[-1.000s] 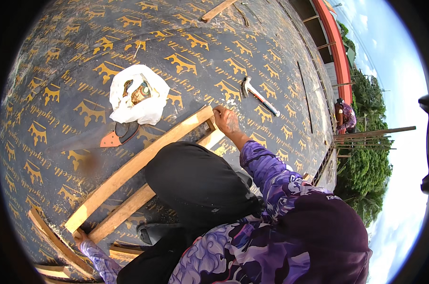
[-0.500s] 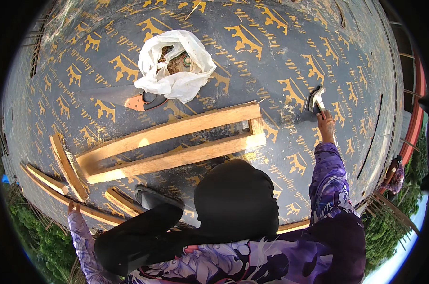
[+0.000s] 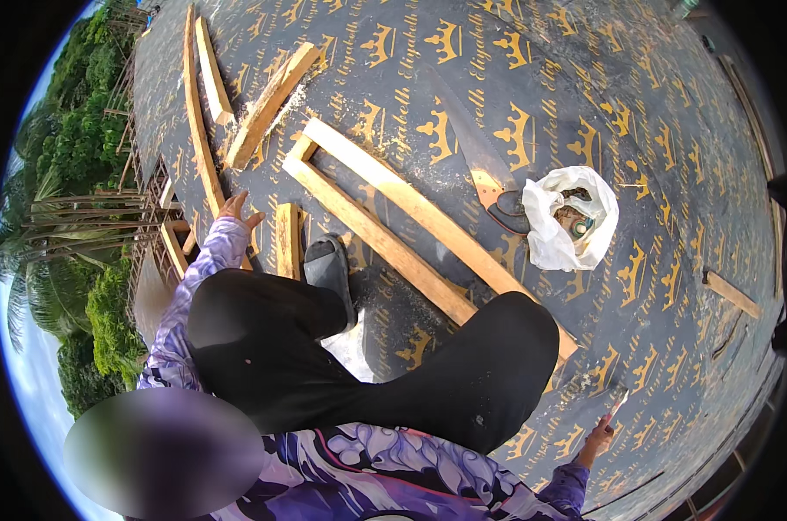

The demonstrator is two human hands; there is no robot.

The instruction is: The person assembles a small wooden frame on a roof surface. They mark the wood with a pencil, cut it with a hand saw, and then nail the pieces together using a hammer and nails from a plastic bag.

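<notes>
Nearest are the person's bent knees [image 3: 281, 339] in black cloth and a sandal [image 3: 328, 269] on the deck [image 3: 671, 286]. The frame [image 3: 393, 193] lies flat beyond them, two long rails with a crosspiece [image 3: 305, 152] at the upper-left end; the right knee hides part of the other end. A block [image 3: 287, 240] lies just beside the sandal.

Of the hands, the left hand [image 3: 235, 208] is open, fingers spread, over or against the strip [image 3: 201, 130]; I cannot tell whether it touches, and no grip shows. The right hand [image 3: 598, 437], out to the side beyond the frame's near end, is closed round the handle of what looks like a hammer [image 3: 619, 402], its head hard to make out.

The step in hand seems to be a reach toward loose wood with the tool kept ready. The next move calls for the left fingers to settle firmly on one piece, and for the tool to stay clear of the knee.

Farther off, the saw [image 3: 480, 161] lies with its handle near the white bag [image 3: 541, 234]; a loose board [image 3: 730, 293] and trees [image 3: 107, 321] lie beyond.
</notes>
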